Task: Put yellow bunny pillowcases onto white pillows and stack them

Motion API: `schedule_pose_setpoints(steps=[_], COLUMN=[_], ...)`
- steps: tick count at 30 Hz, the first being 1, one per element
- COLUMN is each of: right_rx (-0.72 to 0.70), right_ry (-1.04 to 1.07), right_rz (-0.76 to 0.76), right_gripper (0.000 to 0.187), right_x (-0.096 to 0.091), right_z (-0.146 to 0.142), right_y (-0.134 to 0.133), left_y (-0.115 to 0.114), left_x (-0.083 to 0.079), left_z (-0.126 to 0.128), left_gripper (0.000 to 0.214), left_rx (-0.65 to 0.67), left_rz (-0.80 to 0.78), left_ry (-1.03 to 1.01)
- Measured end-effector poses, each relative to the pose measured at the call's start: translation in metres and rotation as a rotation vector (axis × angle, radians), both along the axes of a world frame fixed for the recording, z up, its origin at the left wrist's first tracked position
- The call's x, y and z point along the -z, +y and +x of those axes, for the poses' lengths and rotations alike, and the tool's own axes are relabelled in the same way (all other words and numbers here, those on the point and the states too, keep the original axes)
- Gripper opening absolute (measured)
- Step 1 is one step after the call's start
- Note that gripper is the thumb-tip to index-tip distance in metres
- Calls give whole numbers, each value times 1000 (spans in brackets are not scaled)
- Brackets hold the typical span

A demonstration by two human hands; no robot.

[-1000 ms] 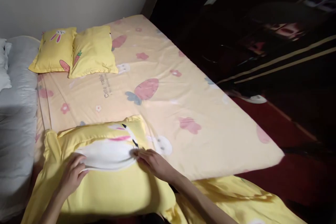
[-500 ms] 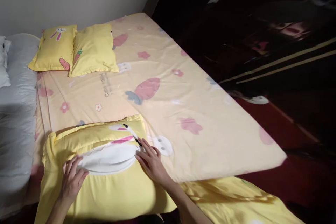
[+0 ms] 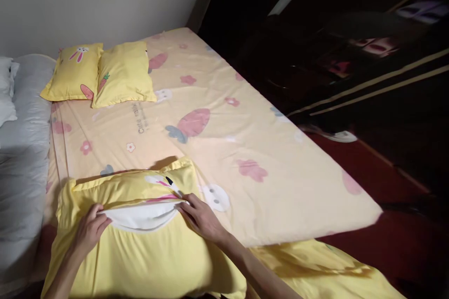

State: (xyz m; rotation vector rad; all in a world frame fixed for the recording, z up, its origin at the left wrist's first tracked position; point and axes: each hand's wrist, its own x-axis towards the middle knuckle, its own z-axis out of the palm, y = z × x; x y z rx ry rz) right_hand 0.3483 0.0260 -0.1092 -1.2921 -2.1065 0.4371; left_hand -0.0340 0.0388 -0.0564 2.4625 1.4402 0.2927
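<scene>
A yellow pillowcase (image 3: 150, 257) with a rabbit print lies at the near edge of the bed. Through its slit opening a white pillow (image 3: 140, 217) shows. At the left end of the slit, my left hand (image 3: 90, 229) pinches the fabric edge between thumb and fingers. My right hand (image 3: 201, 217) grips the pillowcase edge at the right end of the slit. Between the two hands the upper flap runs nearly straight, while the lower edge sags over the white pillow.
Two yellow pillows (image 3: 124, 74) lie by the wall on the printed bed sheet (image 3: 217, 149). Grey bedding (image 3: 24, 149) runs along the left. Yellow fabric (image 3: 315, 266) hangs at the near right. Dark furniture and a white shoe (image 3: 343, 137) are at the right.
Both hands have closed on the opening's edges. The slit has narrowed, the upper flap is pulled straighter, and less white shows. The view has shifted slightly.
</scene>
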Motion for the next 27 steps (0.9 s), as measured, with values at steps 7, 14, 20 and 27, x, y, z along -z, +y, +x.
schedule_pose_setpoints(steps=[7, 14, 20, 27], right_rx=[5, 12, 140, -82], right_ry=[-3, -197, -226, -56], right_rz=[366, 65, -57, 42], right_gripper=[15, 26, 29, 39], right_x=[-57, 9, 32, -8], right_z=[22, 5, -21, -93], right_y=[-2, 40, 47, 21], left_y=[-19, 29, 53, 68], left_x=[-98, -28, 23, -8], left_z=[-21, 0, -5, 36], left_gripper=[19, 17, 26, 22], left_rx=[47, 63, -51, -244], left_rz=[250, 81, -19, 115], left_ry=[-57, 56, 64, 8])
